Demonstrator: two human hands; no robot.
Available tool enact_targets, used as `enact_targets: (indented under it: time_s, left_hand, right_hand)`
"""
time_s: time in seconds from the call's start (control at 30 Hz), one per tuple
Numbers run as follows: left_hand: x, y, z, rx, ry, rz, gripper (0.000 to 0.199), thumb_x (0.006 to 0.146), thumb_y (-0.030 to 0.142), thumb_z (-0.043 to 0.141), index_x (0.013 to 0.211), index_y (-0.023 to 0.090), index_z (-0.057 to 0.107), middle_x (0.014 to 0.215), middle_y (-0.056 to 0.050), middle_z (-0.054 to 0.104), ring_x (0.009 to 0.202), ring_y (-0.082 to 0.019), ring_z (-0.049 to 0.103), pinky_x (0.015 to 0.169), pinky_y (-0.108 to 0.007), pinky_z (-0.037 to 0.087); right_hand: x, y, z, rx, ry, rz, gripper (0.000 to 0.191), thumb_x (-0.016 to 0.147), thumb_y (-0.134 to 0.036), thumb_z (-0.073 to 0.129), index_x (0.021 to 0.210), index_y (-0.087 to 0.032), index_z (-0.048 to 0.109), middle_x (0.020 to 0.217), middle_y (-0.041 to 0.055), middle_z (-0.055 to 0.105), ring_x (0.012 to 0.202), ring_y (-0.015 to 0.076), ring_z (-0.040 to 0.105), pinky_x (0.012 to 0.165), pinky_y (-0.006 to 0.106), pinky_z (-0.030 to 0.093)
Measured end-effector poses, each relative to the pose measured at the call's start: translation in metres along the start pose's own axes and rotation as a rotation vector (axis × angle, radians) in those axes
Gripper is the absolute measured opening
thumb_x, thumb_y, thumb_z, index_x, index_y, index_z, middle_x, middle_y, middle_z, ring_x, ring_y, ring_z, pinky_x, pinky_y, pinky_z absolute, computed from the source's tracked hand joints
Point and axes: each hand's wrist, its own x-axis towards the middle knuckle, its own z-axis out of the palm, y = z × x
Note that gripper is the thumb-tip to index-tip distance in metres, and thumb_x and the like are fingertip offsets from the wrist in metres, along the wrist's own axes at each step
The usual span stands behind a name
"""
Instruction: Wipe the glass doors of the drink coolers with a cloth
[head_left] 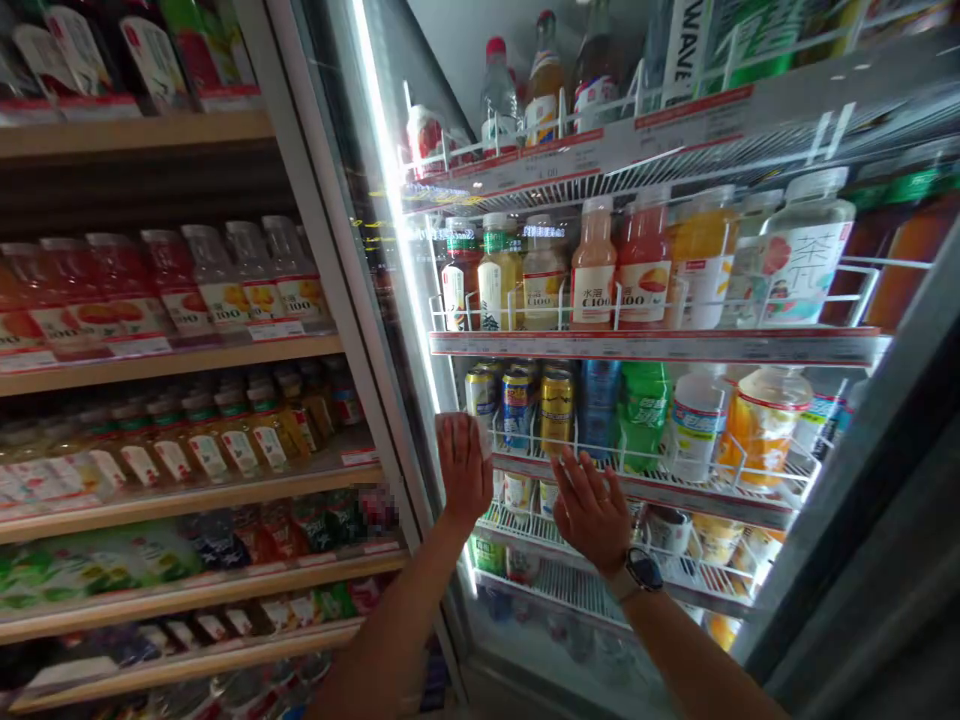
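My left hand (465, 468) is raised with its fingers stretched out flat and close together, at the left edge of a lit drinks cooler. A small whitish patch (486, 438) shows beside its fingers; I cannot make out what it is. Lower and to the right, my right hand (591, 508) is spread with its palm forward, a dark watch (643, 569) on the wrist. Both appear to be at the cooler's glass front, though contact is hard to tell. Behind them stand a gold can (556, 412), a blue can (517, 408) and a green bottle (645, 415).
Above the cans, a cooler shelf (652, 346) carries bottled drinks, including a large clear bottle (806, 250). A bright light strip (384, 120) runs down the cooler's left side. To the left, wooden shelves (172, 352) hold rows of bottles. A dark frame (847, 560) borders the right.
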Motion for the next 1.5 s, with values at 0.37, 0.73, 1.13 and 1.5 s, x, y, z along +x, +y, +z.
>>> enact_targets:
  time_s: [0.37,0.73,1.13,1.5]
  left_hand:
    - [0.057,0.047,0.012,0.018,0.043,0.149,0.056,0.096,0.028,0.038,0.150,0.015,0.032,0.155,-0.011,0.036,0.150,-0.028,0.012,0.123,-0.051,0.017]
    - [-0.090,0.073,0.040,0.067,-0.015,0.095,0.050,0.093,0.022,0.045,0.144,0.020,0.045,0.145,-0.010,0.052,0.148,-0.027,0.024,0.120,-0.051,0.025]
    - [0.089,0.047,0.011,-0.053,-0.017,0.154,0.053,0.096,0.030,0.040,0.148,0.017,0.038,0.155,-0.008,0.037,0.151,-0.026,0.008,0.123,-0.052,0.004]
    - [0.001,0.115,0.042,-0.042,-0.005,0.232,0.057,0.091,0.021,0.045,0.147,0.022,0.040,0.150,-0.004,0.045,0.149,-0.024,0.018,0.125,-0.046,0.013]
  right_hand:
    - [0.001,0.003,0.002,-0.019,-0.023,-0.021,0.053,0.088,-0.021,0.045,0.141,-0.012,0.051,0.133,0.0104,0.063,0.141,0.0200,0.039,0.123,0.040,0.012]
    - [0.001,0.003,0.004,-0.077,-0.026,-0.001,0.051,0.091,-0.024,0.042,0.141,-0.015,0.051,0.135,0.0096,0.062,0.138,0.0198,0.044,0.123,0.037,0.013]
    - [0.008,0.012,-0.024,-0.011,-0.128,-0.001,0.062,0.092,-0.019,0.039,0.153,-0.013,0.030,0.145,0.0113,0.053,0.139,0.0189,0.042,0.122,0.037,0.013]
    - [0.001,0.084,-0.048,-0.200,-0.005,0.121,0.065,0.095,-0.024,0.041,0.156,-0.021,0.018,0.155,0.0098,0.040,0.147,0.0231,0.029,0.122,0.047,0.012]
